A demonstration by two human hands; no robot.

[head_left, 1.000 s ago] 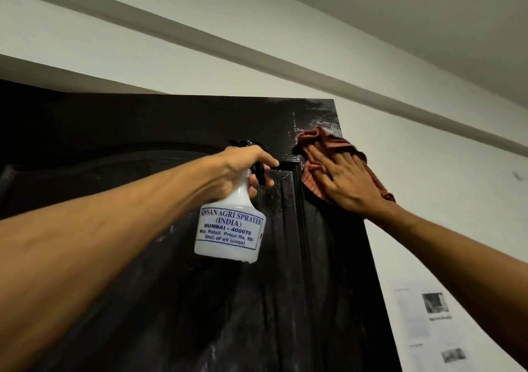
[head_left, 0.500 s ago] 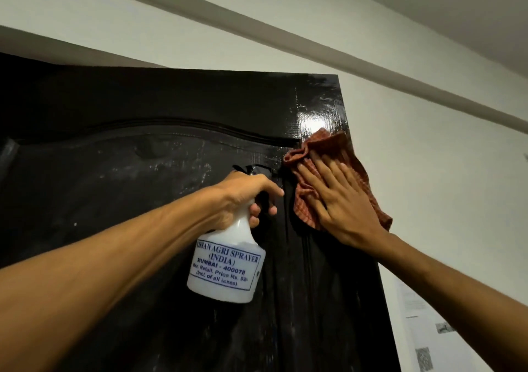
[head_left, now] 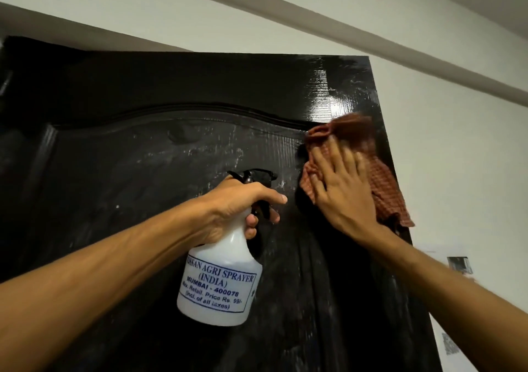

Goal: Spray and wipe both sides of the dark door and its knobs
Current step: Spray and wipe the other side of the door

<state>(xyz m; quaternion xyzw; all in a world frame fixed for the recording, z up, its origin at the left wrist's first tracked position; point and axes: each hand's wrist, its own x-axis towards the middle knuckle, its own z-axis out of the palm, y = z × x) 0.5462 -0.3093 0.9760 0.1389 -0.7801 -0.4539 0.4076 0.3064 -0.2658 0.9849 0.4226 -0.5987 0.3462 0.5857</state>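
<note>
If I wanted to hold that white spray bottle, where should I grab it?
Probably the narrow neck of the spray bottle, from behind, opposite the nozzle. The body flares wide below, and the black trigger hangs in front for a finger, as the left hand grips it.

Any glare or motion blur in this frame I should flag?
Head view: a bright glare patch sits on the door near its top right corner; the right hand and the cloth are smeared by motion blur; the spray bottle label in the left hand reads sharp.
</note>
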